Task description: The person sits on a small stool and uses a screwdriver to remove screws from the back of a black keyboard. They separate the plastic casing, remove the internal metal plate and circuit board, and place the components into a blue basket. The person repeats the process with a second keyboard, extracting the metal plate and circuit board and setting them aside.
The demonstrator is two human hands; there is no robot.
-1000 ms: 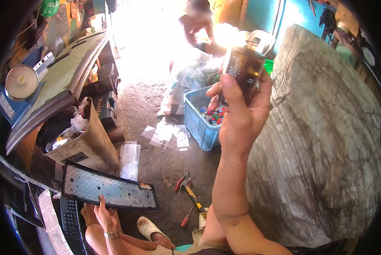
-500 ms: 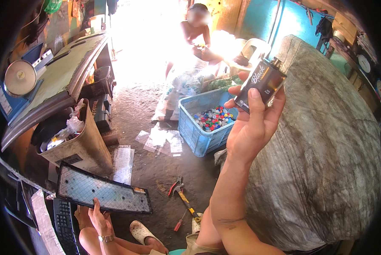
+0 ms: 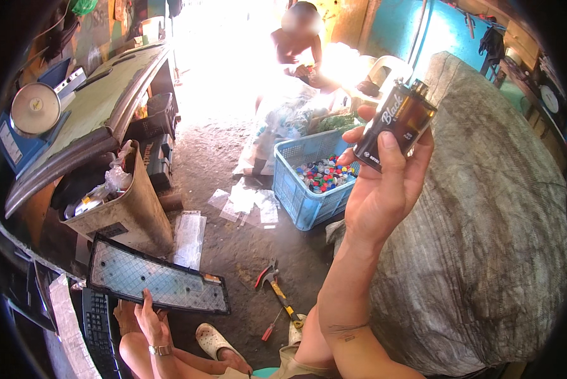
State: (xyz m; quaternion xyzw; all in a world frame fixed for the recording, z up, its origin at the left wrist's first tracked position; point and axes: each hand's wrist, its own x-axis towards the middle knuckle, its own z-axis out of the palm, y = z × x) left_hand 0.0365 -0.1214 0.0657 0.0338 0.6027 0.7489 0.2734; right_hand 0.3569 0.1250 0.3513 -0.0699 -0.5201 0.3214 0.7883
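Observation:
My right hand (image 3: 394, 183) is raised, its fingers and thumb closed around a flat black case (image 3: 400, 123). This case has a short spout on top and a brownish see-through side; I cannot tell whether it is a vape or a small bottle. Low on the left, my left hand (image 3: 152, 322) grips the lower edge of an opened keyboard shell (image 3: 163, 278), black-rimmed with a clear membrane sheet inside. A black keyboard piece with keys (image 3: 98, 322) stands beside that hand. On the floor between my legs lie a hammer (image 3: 283, 300) and a red-handled screwdriver (image 3: 268, 332).
A blue crate (image 3: 315, 202) of bottle caps stands ahead, before a seated person (image 3: 299, 47). Clear plastic sheets (image 3: 245, 199) lie on the floor. A large grey sack (image 3: 473, 234) fills the right. At left are a bin (image 3: 138, 208) and a weighing scale (image 3: 36, 108).
The view has shifted slightly, so everything sits a little differently in the picture. Both hands keep their holds, and the raised black case has hardly turned.

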